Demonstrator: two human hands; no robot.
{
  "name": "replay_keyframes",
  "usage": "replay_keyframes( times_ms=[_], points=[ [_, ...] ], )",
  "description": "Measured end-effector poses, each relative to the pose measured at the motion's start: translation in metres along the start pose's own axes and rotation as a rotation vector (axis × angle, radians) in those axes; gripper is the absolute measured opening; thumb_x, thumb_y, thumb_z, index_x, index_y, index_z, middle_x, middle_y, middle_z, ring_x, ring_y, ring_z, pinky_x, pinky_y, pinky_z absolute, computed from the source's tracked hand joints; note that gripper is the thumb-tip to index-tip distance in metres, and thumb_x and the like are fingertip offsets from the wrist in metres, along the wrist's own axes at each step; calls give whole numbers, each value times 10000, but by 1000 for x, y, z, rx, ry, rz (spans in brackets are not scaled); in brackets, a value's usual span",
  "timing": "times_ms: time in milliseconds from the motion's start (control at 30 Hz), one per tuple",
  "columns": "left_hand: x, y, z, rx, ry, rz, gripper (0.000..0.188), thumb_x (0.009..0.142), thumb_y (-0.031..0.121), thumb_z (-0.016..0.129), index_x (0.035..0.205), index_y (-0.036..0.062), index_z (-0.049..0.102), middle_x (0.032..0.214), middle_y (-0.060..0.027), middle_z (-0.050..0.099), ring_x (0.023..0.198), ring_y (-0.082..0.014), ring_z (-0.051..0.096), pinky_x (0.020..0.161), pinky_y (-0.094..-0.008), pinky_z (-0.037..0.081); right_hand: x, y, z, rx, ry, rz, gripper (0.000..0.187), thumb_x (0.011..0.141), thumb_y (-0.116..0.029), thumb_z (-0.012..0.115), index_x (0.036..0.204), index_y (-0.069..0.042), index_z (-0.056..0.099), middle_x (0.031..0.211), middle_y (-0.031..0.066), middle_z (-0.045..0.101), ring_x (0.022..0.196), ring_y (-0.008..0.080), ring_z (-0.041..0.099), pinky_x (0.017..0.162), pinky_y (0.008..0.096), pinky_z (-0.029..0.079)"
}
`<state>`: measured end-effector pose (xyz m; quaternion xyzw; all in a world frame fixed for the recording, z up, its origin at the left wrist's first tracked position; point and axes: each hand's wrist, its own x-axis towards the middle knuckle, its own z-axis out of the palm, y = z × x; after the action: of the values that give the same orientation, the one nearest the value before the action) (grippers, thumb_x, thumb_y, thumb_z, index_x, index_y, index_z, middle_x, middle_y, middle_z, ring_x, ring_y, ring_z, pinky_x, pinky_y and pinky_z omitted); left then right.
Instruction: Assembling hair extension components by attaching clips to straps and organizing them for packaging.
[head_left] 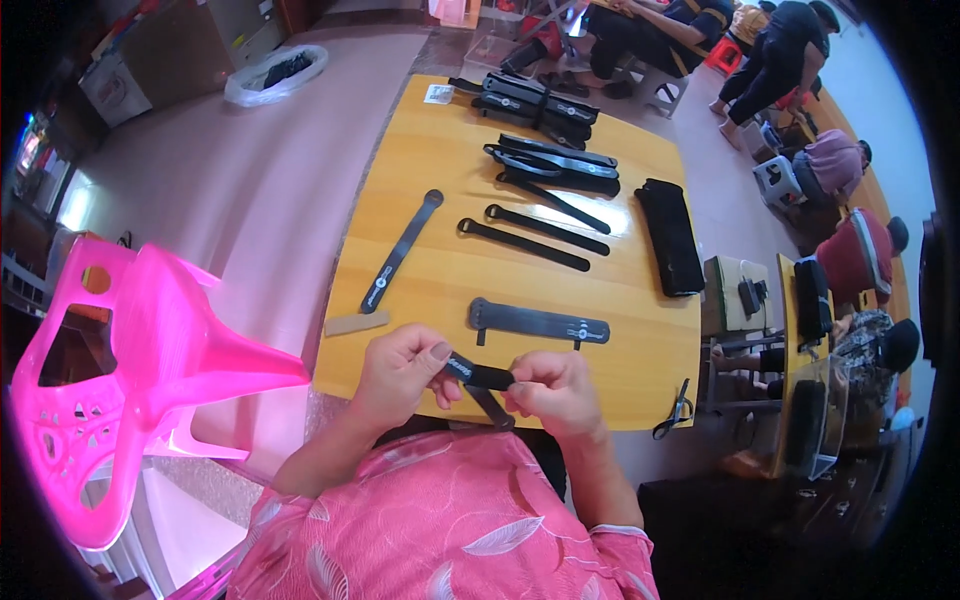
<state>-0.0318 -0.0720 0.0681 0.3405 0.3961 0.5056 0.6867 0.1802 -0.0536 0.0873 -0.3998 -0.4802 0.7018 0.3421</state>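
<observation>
Held blk strap (488,377) part hid. by L hand (395,378) & R hand (558,393); worktop (640,385) near edge part hid. behind pink shirt (430,515).

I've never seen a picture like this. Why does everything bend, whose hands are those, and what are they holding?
There is no robot here, just a person's own left hand and right hand. The picture comes from the left of two wide fisheye cameras worn on the head, looking down. That lens bends straight edges, and the wearer's pink patterned shirt fills the bottom.

Both hands pinch a black strap with pale lettering. On the wood-coloured table lie more straps: a bundle at the far side, and loose ones, such as the grey-black strap on the left. Scissors lie by the near right corner, and a long black bundle near the right edge. Left of the table is a bright pink plastic chair.
</observation>
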Motion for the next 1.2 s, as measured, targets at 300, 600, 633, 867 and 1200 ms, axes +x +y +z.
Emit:
replay_keyframes(
  times_ms=[300, 600, 633, 867, 1200],
  points=[
    [-22, 4, 13, 198, 28, 200, 89, 905, 6, 551, 987, -29, 550, 777, -96, 607, 610, -136, 614, 542, -233, 512, 10, -19, 35, -769, -77, -392, 253, 863, -180, 626, 733, 36, 603, 616, 166, 567, 547, 253, 584, 515, 357, 439],
    [-32, 55, -48, 213, 327, 363, 91, 888, 39, 547, 952, -1, 597, 626, -89, 585, 423, -135, 550, 364, -232, 431, -34, -69, -67, -287, 856, -433, 272, 948, -259, 489, 792, -54, 578, 589, 1, 504, 492, 85, 482, 439, 239, 385],
    [-38, 63, -66, 210, 345, 429, 98, 883, 45, 553, 960, 0, 593, 632, -91, 589, 422, -135, 548, 358, -229, 428, -46, -76, -93, -212, 1131, -409, 279, 941, -276, 513, 750, -78, 557, 597, 3, 486, 469, 83, 453, 431, 222, 371],
    [-49, 59, -94, 159, 340, 478, 230, 886, 92, 599, 1077, -31, 559, 724, -147, 629, 464, -160, 567, 383, -241, 460, -100, -62, -194, 119, 818, -535, 187, 933, -205, 573, 947, -19, 592, 801, 139, 650, 597, 144, 579, 529, 214, 469],
    [-47, 44, -32, 149, -29, 322, 218, 822, 11, 666, 1018, -62, 603, 764, -178, 631, 605, -233, 663, 504, -298, 558, -10, -53, -191, 375, 858, -578, 197, 920, -162, 573, 897, 31, 606, 787, 148, 656, 613, 159, 607, 545, 231, 491]
  ],
)
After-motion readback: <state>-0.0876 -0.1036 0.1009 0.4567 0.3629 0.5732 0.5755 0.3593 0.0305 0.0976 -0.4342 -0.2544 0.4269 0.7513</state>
